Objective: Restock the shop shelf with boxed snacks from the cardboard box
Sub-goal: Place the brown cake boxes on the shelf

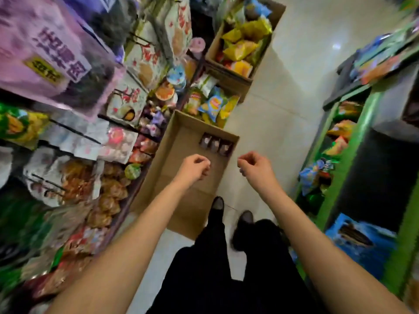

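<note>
An open cardboard box (181, 155) lies on the floor in the aisle below me. Three small dark boxed snacks (215, 144) stand in a row at its far right corner; the rest of its bottom is bare. My left hand (195, 169) hovers over the box with fingers loosely curled, holding nothing. My right hand (254, 165) hangs above the box's right edge, also loosely curled and holding nothing. The shop shelf (90, 141) on the left is packed with bagged snacks.
A second cardboard box (229, 73) of yellow snack bags sits farther down the aisle, with loose chip bags (213, 105) in front of it. A green shelf unit (353, 155) lines the right side. My shoes (231, 211) stand at the box's near right corner on the pale tiled floor.
</note>
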`<state>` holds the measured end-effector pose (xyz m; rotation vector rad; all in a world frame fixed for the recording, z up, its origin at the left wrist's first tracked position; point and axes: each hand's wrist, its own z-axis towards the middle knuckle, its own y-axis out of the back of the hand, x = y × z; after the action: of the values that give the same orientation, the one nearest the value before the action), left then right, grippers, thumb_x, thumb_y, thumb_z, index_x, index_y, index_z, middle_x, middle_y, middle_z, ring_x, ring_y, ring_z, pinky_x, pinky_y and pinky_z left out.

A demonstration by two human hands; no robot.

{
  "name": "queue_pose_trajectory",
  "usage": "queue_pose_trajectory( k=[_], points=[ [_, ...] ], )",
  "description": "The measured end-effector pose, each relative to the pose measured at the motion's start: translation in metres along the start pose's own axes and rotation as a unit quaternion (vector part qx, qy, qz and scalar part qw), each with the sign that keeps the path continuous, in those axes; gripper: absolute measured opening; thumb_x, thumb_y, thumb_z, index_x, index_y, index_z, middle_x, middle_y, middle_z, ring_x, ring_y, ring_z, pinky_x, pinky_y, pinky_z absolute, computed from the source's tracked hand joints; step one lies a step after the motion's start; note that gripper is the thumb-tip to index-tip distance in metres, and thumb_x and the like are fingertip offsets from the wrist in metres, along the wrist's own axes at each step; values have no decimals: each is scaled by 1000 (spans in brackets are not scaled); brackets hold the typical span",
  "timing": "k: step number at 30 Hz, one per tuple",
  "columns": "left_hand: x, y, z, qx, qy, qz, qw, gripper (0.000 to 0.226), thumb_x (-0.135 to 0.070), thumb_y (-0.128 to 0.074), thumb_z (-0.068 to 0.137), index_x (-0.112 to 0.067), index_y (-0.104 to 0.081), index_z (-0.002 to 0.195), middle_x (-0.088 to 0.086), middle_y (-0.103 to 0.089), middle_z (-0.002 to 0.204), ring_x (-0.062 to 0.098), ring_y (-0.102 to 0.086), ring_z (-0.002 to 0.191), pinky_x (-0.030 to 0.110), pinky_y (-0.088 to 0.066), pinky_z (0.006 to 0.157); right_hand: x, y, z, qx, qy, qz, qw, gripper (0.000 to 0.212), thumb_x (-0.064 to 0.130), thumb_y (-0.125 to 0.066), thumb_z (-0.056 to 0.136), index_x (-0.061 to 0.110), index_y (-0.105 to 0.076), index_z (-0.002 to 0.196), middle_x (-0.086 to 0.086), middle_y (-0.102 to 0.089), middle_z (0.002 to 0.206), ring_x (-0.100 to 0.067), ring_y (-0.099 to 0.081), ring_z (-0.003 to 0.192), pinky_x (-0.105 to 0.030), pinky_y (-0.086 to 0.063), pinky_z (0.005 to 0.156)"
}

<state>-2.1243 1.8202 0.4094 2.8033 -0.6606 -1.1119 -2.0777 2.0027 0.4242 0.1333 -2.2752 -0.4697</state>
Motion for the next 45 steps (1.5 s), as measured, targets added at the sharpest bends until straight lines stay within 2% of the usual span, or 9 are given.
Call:
queue_pose_trajectory(
  k=[7, 12, 15, 18, 25, 28, 35, 41, 45],
  points=[
    [71, -11, 133, -40, 119, 20, 992, 7, -11, -59, 95, -13, -65, 95, 3, -64, 85, 15, -59, 78, 27, -48, 74, -69, -57, 157, 104, -55, -121, 986, 4, 15, -62, 88, 18, -63, 88, -2, -67, 79, -22, -66, 77, -27, -49, 62],
    [138, -39, 265, -71, 187, 62, 978, 11, -12, -60, 95, -19, -60, 86, 3, -63, 90, 13, -56, 75, 23, -42, 59, -128, -105, 297, 207, -16, -282, 937, 18, 19, -56, 89, 15, -64, 105, 0, -64, 98, -20, -60, 93, -28, -45, 78],
    [170, -64, 345, -76, 194, 137, 969, 6, -11, -63, 90, -16, -61, 92, 12, -65, 109, 25, -61, 98, 29, -49, 80, -154, -129, 368, 270, 43, -417, 867, 15, 19, -50, 87, 15, -61, 96, -5, -60, 97, -27, -62, 97, -30, -49, 76],
    [187, -91, 418, -71, 171, 250, 950, 45, -22, -67, 87, -14, -52, 129, 16, -47, 138, 33, -46, 127, 39, -42, 103, -182, -149, 425, 316, 126, -529, 778, 21, 24, -53, 87, 17, -63, 104, -6, -62, 112, -27, -61, 105, -34, -53, 87],
    [210, -150, 541, -133, 161, 359, 909, 85, -39, -64, 89, -21, -15, 156, 11, -7, 163, 32, -9, 149, 59, -16, 116, -251, -174, 505, 350, 278, -714, 539, 41, 17, -48, 93, 7, -52, 132, -17, -52, 131, -31, -53, 114, -40, -45, 101],
    [222, -162, 567, -194, 175, 364, 894, 67, -31, -43, 102, -22, -7, 158, 8, -2, 166, 30, -3, 151, 63, -11, 116, -264, -198, 513, 311, 308, -768, 467, 47, 16, -42, 98, 9, -41, 144, -18, -40, 145, -35, -44, 128, -45, -39, 106],
    [249, -136, 570, -121, 76, 452, 880, 126, -62, -74, 66, -15, -1, 157, 19, -5, 162, 40, -7, 149, 58, -40, 98, -269, -206, 518, 272, 296, -795, 454, 53, 18, -45, 99, 7, -28, 147, -18, -37, 146, -35, -40, 133, -44, -38, 104],
    [259, -134, 580, -115, 46, 458, 880, 128, -56, -78, 66, -22, 7, 156, 18, -1, 162, 43, -4, 147, 58, -45, 95, -269, -216, 531, 273, 365, -838, 300, 56, 34, -52, 95, 16, -36, 146, -9, -42, 148, -32, -35, 137, -43, -24, 113],
    [269, -114, 567, -89, 6, 431, 898, 130, -44, -86, 55, -31, -5, 155, 17, -8, 158, 41, -10, 143, 55, -49, 93, -266, -216, 532, 299, 357, -806, 367, 56, 28, -61, 89, 19, -41, 141, -4, -51, 140, -26, -44, 130, -40, -26, 111]
  ],
)
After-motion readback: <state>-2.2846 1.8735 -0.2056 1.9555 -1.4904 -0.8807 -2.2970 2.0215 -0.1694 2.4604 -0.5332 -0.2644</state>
